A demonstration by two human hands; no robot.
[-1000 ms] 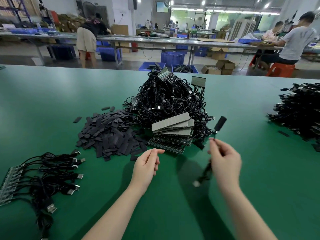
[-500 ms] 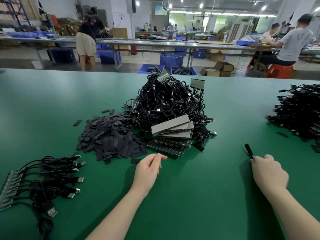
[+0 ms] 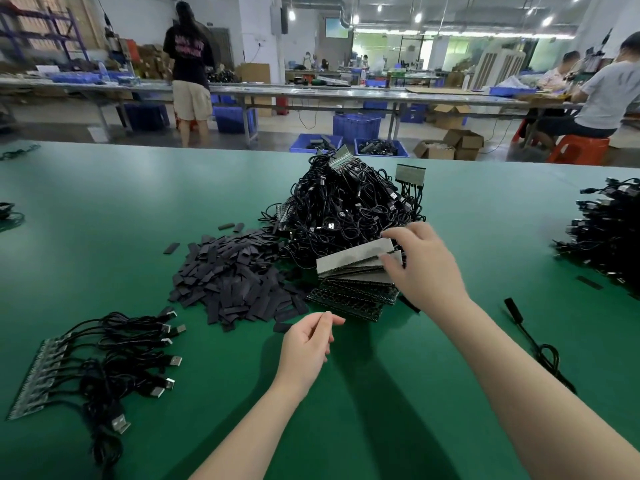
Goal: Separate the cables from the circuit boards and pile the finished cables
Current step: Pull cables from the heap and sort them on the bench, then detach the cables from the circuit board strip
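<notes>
Grey-faced boards point(image 3: 355, 259) lie fanned in a stack at the near foot of the heap point(image 3: 349, 206) of tangled black cables, which sits mid-desk point(image 3: 104, 209). Right hand point(image 3: 424, 268) is over the right end of that stack, fingers point(image 3: 391, 263) spread and laid on the top boards; the hand is blurred, and whether it is grasping a board cannot be told. Left hand point(image 3: 306, 346) hovers nearer than the stack, just beside its near left corner, fingers loosely curled, holding nothing.

Left of the heap and touching it is a spread of small flat dark strips point(image 3: 232, 275). Farther left of the heap and nearer lies one board point(image 3: 33, 375) with black USB cables point(image 3: 138, 355) attached to it. Right of the heap and nearer, well apart from it, a single loose cable point(image 3: 533, 344) lies on the desk. A second pile point(image 3: 609, 230) of black cables sits at the far right edge.

Beyond the heap, past the desk, are long benches, blue crates point(image 3: 356, 128) on the floor, one standing person point(image 3: 190, 71) and seated people point(image 3: 595, 95).
</notes>
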